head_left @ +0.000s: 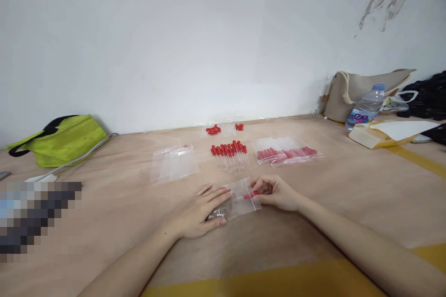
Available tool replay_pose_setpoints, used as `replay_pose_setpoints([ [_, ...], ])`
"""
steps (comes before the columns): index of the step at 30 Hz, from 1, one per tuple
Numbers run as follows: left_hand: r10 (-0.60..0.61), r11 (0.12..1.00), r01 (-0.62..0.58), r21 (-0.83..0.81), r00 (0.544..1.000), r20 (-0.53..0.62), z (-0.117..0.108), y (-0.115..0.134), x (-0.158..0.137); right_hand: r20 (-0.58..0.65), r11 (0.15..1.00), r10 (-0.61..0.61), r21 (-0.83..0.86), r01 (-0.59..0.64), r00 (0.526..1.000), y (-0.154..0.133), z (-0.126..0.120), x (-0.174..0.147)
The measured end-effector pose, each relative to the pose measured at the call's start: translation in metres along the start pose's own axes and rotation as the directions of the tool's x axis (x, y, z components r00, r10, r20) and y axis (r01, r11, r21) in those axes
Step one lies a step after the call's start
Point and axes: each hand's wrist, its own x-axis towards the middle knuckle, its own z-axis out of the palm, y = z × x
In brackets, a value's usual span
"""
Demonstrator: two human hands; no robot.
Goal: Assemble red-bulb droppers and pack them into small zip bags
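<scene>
My left hand [200, 213] lies flat with its fingers outstretched, on one end of a clear zip bag [242, 206]. With bent fingers, my right hand [277, 193] pinches a dropper by its red rubber bulb [251, 195] at the mouth of this bag. The dropper's clear tube points left into the bag; its far end is hard to make out. Just beyond my hands is a row of red-bulbed droppers [230, 150], tubes towards me. Flat clear zip bags [174, 163] lie to their left. On the right are several filled bags of droppers [287, 151].
Loose red bulbs [213, 129] lie by the wall. A green bag [69, 141] with a grey cable sits at left. At the right stand a beige bag [362, 88] and a water bottle [365, 107], near an opened paper packet [379, 134]. Yellow tape crosses the brown surface.
</scene>
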Motion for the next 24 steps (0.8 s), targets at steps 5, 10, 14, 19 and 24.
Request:
replay_pose_setpoints([
  [5,-0.008,1.000,0.008,-0.013,1.000,-0.027,0.002,-0.002,0.000,0.074,0.998,0.060,0.014,-0.061,0.995,-0.002,0.001,0.001],
  [10,-0.051,0.996,0.042,-0.084,0.994,-0.101,0.003,-0.007,-0.002,0.013,0.997,0.071,-0.026,-0.070,0.997,0.002,-0.014,0.003],
  [14,-0.034,0.994,0.021,-0.110,0.993,-0.110,0.004,-0.010,-0.002,-0.023,0.973,-0.030,-0.230,0.024,0.999,0.000,-0.016,0.004],
  [19,-0.054,0.993,0.038,-0.115,0.988,-0.144,0.005,-0.016,-0.001,0.181,0.831,-0.130,-0.516,0.207,0.975,-0.018,-0.016,0.000],
  [24,-0.034,0.992,0.009,-0.129,0.982,-0.188,0.007,-0.021,-0.001,0.098,0.731,-0.056,-0.674,0.107,0.994,-0.031,-0.033,0.008],
])
